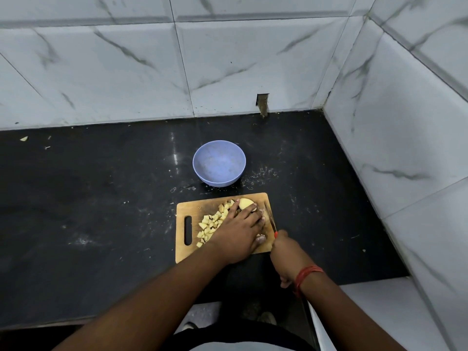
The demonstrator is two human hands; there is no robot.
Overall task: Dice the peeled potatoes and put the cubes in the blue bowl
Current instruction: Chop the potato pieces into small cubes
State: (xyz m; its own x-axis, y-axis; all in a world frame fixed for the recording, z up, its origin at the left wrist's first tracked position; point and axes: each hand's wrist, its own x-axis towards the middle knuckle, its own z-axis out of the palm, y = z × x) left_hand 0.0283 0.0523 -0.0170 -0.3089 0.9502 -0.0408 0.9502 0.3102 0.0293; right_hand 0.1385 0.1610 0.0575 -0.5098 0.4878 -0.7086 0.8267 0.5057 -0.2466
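Observation:
A wooden cutting board lies on the black counter. Several pale yellow potato cubes are piled on its left half. My left hand lies flat over the board, its fingertips pressing down on a peeled potato piece near the board's far edge. My right hand grips a knife with a red handle; the blade points away from me along the board's right side, just right of my left fingers. The blue bowl stands behind the board and looks empty.
Marbled white tile walls close the counter at the back and on the right. A small scrap lies at the far left by the back wall. The counter's front edge runs just below the board.

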